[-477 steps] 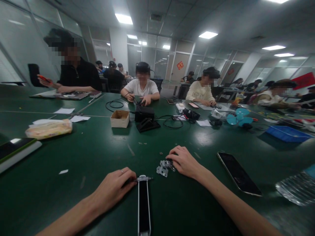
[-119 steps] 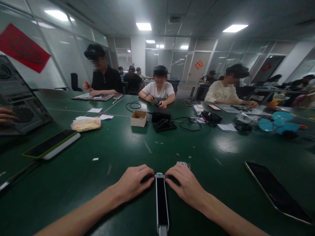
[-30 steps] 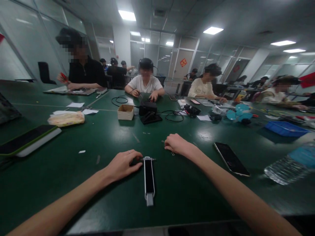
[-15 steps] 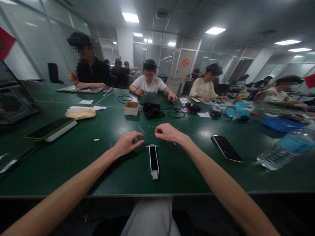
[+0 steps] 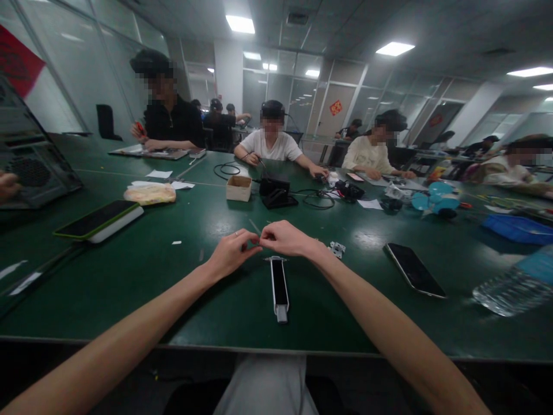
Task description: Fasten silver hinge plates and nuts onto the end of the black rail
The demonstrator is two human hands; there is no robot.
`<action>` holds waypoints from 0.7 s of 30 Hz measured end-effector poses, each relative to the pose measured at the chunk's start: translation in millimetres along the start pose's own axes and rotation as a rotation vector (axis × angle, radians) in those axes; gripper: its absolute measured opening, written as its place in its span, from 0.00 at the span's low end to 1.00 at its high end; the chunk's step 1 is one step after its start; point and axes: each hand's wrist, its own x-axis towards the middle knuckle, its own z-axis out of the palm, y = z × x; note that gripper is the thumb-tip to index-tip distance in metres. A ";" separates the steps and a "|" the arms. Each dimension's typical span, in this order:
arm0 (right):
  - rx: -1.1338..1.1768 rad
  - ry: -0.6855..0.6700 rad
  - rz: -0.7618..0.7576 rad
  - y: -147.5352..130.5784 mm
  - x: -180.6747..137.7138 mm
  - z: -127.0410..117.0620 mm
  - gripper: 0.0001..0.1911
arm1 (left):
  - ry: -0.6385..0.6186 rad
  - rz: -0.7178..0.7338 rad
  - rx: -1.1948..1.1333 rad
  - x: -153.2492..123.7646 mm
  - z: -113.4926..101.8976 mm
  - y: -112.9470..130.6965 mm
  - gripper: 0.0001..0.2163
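Note:
My left hand (image 5: 233, 251) is closed in a pinch above the green table, its fingertips meeting those of my right hand (image 5: 285, 237). The right fingers are curled and pressed together too. Whatever lies between the fingertips is too small to make out. Just below the hands lies a slim white-framed device with a black face (image 5: 280, 285). A light grey block sticks out at its near end, and a thin metal rod crosses its far end. Small silvery metal parts (image 5: 336, 249) lie beside my right wrist, partly hidden by it.
To the right lie a phone (image 5: 415, 270) and a plastic water bottle (image 5: 514, 282) on its side. Leftward is a green-edged black device (image 5: 101, 220). Ahead stand a small cardboard box (image 5: 238, 189) and a black stand (image 5: 276, 193) with cables. Several people sit around the table.
My right hand has moved left and my left hand's fingers have drawn together, so both sets of fingertips now meet. The view has shifted slightly left. The slim device stays on the table.

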 end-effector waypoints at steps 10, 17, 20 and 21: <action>-0.020 0.014 -0.009 -4.6 -2.5 4.7 0.09 | -0.034 -0.015 0.055 -3.8 -1.5 2.2 0.09; -0.020 0.193 0.005 25.4 -27.3 4.4 0.08 | -0.172 -0.260 -0.118 1.4 -14.5 0.9 0.08; -0.019 0.217 -0.002 42.0 -45.5 7.8 0.07 | -0.268 -0.345 -0.196 3.3 -18.1 1.1 0.08; -0.013 0.212 -0.019 46.2 -51.1 9.6 0.06 | -0.302 -0.360 -0.225 3.6 -18.3 2.0 0.08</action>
